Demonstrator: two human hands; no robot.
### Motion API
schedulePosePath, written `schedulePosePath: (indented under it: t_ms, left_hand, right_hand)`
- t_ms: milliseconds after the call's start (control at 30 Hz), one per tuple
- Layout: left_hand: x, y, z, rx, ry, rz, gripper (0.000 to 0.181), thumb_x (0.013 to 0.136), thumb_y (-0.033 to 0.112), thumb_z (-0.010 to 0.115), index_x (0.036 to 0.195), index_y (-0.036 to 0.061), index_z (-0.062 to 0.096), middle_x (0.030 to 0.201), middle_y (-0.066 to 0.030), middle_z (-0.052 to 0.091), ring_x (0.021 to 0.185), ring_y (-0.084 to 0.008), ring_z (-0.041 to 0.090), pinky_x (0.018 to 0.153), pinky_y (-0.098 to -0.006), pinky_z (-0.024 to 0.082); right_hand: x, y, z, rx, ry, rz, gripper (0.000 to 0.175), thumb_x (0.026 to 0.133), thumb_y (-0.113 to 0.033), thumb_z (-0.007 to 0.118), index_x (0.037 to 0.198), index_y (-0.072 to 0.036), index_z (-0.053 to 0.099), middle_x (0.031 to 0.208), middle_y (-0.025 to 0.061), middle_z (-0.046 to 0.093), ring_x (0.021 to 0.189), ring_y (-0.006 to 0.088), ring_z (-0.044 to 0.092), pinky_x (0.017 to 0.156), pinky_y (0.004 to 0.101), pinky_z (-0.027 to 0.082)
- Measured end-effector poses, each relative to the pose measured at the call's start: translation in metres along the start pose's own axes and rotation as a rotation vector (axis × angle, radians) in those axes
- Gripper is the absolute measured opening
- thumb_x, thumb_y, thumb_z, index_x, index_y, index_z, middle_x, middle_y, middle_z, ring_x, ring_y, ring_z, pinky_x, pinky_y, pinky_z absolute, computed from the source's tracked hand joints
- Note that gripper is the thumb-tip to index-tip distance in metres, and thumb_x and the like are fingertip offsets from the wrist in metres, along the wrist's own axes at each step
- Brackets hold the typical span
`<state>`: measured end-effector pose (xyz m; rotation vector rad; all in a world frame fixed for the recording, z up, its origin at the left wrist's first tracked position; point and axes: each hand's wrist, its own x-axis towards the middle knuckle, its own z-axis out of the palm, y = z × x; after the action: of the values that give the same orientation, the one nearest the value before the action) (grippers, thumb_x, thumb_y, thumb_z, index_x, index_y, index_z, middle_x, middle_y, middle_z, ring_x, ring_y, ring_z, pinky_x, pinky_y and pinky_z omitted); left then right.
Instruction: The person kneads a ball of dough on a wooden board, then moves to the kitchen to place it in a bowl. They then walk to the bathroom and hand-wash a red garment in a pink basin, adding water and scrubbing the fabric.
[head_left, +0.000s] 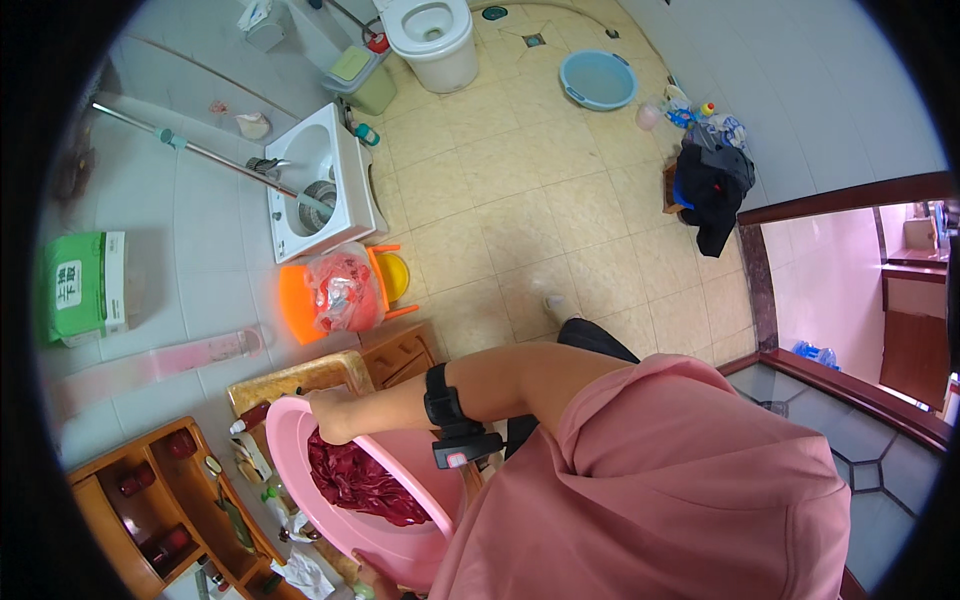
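Observation:
A pink plastic basin (405, 544) stands tilted over the counter in front of me, with a crumpled dark red, glossy cloth (360, 480) in it. My right hand (330, 415), at the end of the arm with the black strap, is closed over the basin's upper rim. Low in the view, my left hand (371, 576) is partly visible at the basin's lower side; its fingers lie against the outside, and the basin hides some of them.
Toiletries and crumpled white tissue (304, 574) lie beside the basin, near a wooden shelf unit (187, 465). An orange stool (296, 304) bears a red plastic bag. Beyond are a white washbasin (300, 244) with a mop, a toilet (442, 71) and a blue basin (598, 79) on the floor.

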<state>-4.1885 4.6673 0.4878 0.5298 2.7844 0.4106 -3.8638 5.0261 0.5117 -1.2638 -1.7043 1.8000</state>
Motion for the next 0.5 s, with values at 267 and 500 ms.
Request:
schedulePosePath:
  t_ms: [267,500]
  left_hand:
    - [-0.061,0.081,0.020,0.003,0.078,-0.021,0.087,0.078,0.070,0.051,0.097,-0.0147,0.062,0.092,-0.0258,0.065,0.081,-0.0354,0.064,0.070,-0.0415,0.053]
    - [-0.122,0.180,0.052,-0.013,0.129,0.002,0.085,0.079,0.068,0.052,0.098,-0.0150,0.061,0.093,-0.0249,0.065,0.081,-0.0344,0.064,0.069,-0.0408,0.053]
  right_hand:
    - [-0.035,-0.004,-0.101,-0.075,-0.006,-0.140,0.040,0.070,-0.005,0.061,0.107,0.008,0.057,0.100,0.0259,0.063,0.095,0.0361,0.062,0.079,0.0405,0.050]
    - [-0.067,0.011,-0.217,-0.032,0.020,-0.155,0.039,0.069,-0.005,0.063,0.103,0.012,0.057,0.098,0.0297,0.062,0.092,0.0391,0.062,0.077,0.0428,0.051]
